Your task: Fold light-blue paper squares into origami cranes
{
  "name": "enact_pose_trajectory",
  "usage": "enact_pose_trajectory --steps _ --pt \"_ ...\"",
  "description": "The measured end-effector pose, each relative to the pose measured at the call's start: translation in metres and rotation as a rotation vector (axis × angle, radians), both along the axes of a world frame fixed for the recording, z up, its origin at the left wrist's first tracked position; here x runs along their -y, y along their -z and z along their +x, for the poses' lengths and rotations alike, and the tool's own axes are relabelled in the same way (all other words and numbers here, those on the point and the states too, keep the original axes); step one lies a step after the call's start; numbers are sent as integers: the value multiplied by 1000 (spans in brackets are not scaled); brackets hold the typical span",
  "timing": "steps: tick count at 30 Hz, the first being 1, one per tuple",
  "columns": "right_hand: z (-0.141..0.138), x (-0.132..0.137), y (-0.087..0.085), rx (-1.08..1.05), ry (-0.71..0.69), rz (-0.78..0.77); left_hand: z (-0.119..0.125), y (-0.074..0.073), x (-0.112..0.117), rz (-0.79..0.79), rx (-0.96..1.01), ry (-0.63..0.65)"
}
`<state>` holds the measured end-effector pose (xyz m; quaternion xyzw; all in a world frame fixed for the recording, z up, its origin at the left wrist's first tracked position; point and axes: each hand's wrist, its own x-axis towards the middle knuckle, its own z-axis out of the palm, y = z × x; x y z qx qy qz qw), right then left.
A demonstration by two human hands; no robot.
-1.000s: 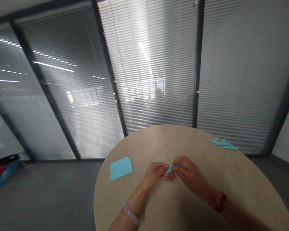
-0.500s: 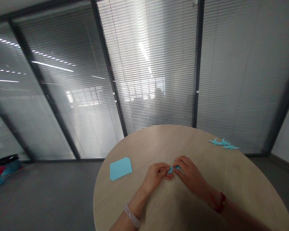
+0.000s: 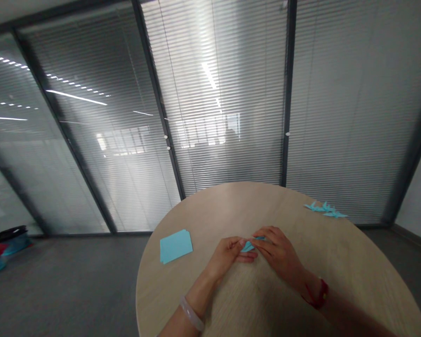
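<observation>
A small piece of folded light-blue paper (image 3: 249,246) sits between my left hand (image 3: 228,256) and my right hand (image 3: 275,250), just above the round wooden table (image 3: 266,201). The fingers of both hands pinch its ends, hiding much of it. To the left of my hands lies a stack of square light-blue paper sheets (image 3: 176,246). Finished blue paper shapes (image 3: 325,210) lie together near the far right edge of the table.
A pale bangle (image 3: 191,313) circles my left wrist and a red band (image 3: 318,295) my right. Full-height glass walls with slatted blinds (image 3: 224,93) stand beyond the table. Coloured bags (image 3: 2,252) lie on the grey floor at the left.
My hands have drawn slightly closer around the folded paper, and the paper has shifted a little. The view has tilted slightly; the sheets and shapes on the table have not moved.
</observation>
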<state>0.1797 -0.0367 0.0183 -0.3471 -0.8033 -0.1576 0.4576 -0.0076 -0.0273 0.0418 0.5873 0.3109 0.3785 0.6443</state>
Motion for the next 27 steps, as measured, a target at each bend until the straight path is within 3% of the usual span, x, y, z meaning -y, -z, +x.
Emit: enact_pose_trajectory --steps 5,8,13,15,22,27 --pt "-4 2 -4 -32 -41 -19 -1 1 0 -1 17 15" --pt "-5 3 -5 -74 -50 -85 -1 -1 0 27 15 -42" --pt "-7 4 -6 -243 -62 -258 0 -6 1 430 -178 -268" --pt "-7 4 -6 -283 -81 -328 0 -6 1 512 -240 -330" --pt "-10 5 -7 -333 -96 -388 -2 -10 1 616 -282 -400" --pt "-9 6 -8 -339 -100 -410 -3 -11 1 578 -272 -414"
